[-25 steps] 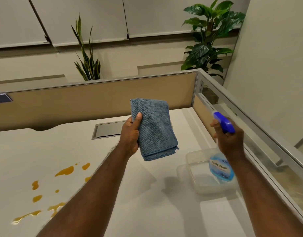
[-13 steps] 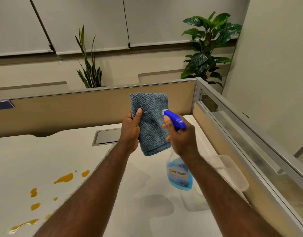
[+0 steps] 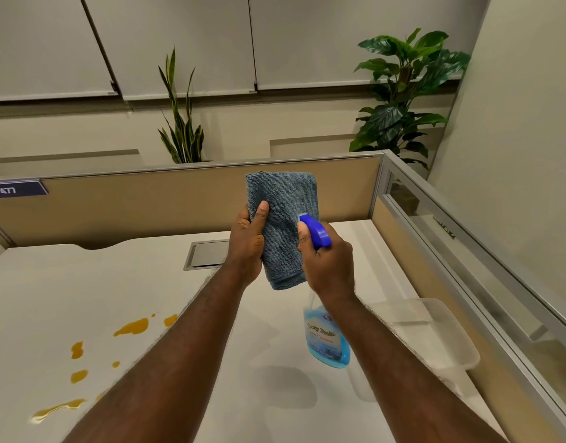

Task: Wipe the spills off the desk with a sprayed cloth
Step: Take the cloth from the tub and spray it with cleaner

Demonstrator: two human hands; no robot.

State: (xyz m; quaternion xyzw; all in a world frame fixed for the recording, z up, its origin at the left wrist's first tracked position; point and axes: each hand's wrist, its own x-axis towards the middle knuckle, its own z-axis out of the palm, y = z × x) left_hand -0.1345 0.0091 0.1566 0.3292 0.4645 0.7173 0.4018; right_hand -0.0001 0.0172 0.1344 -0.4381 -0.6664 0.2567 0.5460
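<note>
My left hand (image 3: pixel 248 244) holds a folded blue-grey cloth (image 3: pixel 283 219) upright above the white desk (image 3: pixel 67 289). My right hand (image 3: pixel 328 263) grips a clear spray bottle (image 3: pixel 326 338) of blue liquid by its neck. The bottle's blue nozzle (image 3: pixel 315 230) points at the cloth from close range. Several orange-brown spills (image 3: pixel 131 327) lie on the desk at the lower left, partly hidden by my left forearm.
A clear plastic tub (image 3: pixel 435 340) sits on the desk at the right, beside the glass partition (image 3: pixel 467 251). A metal cable hatch (image 3: pixel 206 254) lies in the desk behind my hands. A tan divider panel (image 3: pixel 147 206) closes the far edge.
My right hand has lifted the spray bottle out of the tub and carried it left, up against the cloth. The left hand has kept the cloth raised.
</note>
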